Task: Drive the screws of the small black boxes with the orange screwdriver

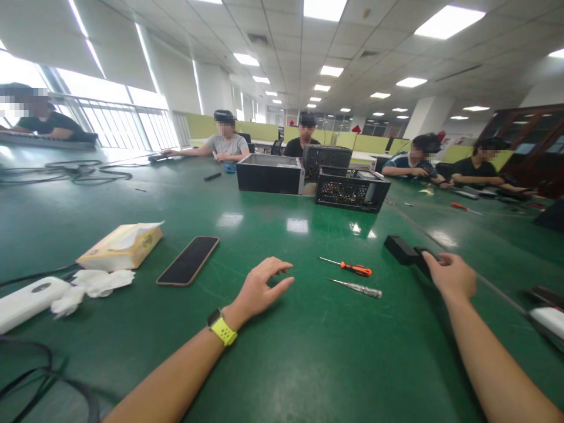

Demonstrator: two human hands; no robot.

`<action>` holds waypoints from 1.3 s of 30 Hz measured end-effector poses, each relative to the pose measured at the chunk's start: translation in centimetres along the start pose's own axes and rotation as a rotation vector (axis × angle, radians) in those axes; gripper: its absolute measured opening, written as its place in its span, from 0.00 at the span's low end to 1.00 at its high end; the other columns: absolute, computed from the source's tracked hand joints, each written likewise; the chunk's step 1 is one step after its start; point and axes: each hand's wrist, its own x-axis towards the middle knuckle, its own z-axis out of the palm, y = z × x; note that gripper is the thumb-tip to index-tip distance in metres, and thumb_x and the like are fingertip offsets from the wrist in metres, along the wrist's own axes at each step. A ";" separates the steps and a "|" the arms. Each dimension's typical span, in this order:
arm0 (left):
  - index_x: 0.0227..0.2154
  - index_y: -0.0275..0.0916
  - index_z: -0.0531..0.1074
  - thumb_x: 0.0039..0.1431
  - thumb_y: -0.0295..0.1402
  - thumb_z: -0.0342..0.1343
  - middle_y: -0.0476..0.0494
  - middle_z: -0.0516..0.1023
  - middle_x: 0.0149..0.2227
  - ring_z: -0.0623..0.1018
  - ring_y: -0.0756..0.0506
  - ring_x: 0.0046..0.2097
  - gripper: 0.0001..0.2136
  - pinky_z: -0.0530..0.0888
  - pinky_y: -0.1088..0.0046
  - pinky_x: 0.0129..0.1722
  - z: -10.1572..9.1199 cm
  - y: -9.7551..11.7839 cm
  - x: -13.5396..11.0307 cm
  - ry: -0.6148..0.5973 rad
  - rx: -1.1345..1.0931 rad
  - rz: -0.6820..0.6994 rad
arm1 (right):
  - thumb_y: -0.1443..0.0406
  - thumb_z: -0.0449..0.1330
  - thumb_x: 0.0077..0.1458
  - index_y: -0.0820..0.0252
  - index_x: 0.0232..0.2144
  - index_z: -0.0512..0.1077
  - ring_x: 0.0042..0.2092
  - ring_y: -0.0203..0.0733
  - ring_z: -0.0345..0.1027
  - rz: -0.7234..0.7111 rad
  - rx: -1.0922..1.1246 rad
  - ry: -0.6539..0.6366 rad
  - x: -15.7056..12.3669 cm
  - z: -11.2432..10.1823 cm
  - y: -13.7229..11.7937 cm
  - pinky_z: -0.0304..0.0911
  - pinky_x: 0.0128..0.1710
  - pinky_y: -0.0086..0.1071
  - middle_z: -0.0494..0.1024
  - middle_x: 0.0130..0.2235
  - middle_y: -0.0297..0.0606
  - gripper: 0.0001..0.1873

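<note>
My left hand (261,288), with a yellow-strapped watch on its wrist, hovers over the green table (308,364) with fingers spread and nothing in it. Just right of it lie an orange-handled screwdriver (350,268) and a clear-handled screwdriver (358,288). My right hand (450,275) is closed on the end of a black boxy device (408,253) resting on the table.
A dark phone (188,260), a tissue box (120,246), crumpled tissues (90,288) and a white power bank (27,301) lie at the left. Open computer cases (269,174) (351,190) stand mid-table. Cables (66,171) lie far left. Several people sit around the far edge.
</note>
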 end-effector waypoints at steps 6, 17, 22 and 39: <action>0.46 0.38 0.73 0.63 0.35 0.57 0.44 0.76 0.37 0.75 0.45 0.39 0.11 0.73 0.70 0.39 0.0 -0.1 0.0 -0.022 0.007 -0.010 | 0.44 0.59 0.45 0.60 0.29 0.80 0.34 0.62 0.72 -0.137 -0.040 -0.166 -1.1 0.6 -1.9 0.63 0.30 0.46 0.79 0.30 0.53 0.26; 0.45 0.38 0.74 0.63 0.35 0.57 0.44 0.76 0.36 0.75 0.45 0.39 0.10 0.72 0.68 0.41 0.0 0.1 0.0 -0.055 0.008 -0.022 | 0.45 0.60 0.51 0.57 0.22 0.74 0.27 0.40 0.67 -0.837 0.222 -0.648 -9.0 0.3 -7.2 0.60 0.27 0.30 0.74 0.23 0.32 0.23; 0.44 0.39 0.74 0.63 0.35 0.57 0.45 0.76 0.36 0.75 0.45 0.38 0.09 0.72 0.68 0.41 0.0 0.1 0.0 -0.062 0.003 -0.024 | 0.48 0.60 0.54 0.57 0.25 0.72 0.28 0.41 0.66 -0.875 0.240 -0.533 -9.7 0.7 -8.1 0.61 0.30 0.33 0.73 0.25 0.35 0.19; 0.43 0.39 0.75 0.62 0.35 0.57 0.45 0.77 0.35 0.76 0.46 0.37 0.09 0.73 0.70 0.39 0.1 0.2 -0.1 -0.096 0.003 -0.036 | 0.54 0.67 0.44 0.56 0.31 0.80 0.37 0.49 0.72 -0.738 0.481 -0.606 -9.0 2.9 -7.5 0.65 0.42 0.41 0.81 0.34 0.39 0.14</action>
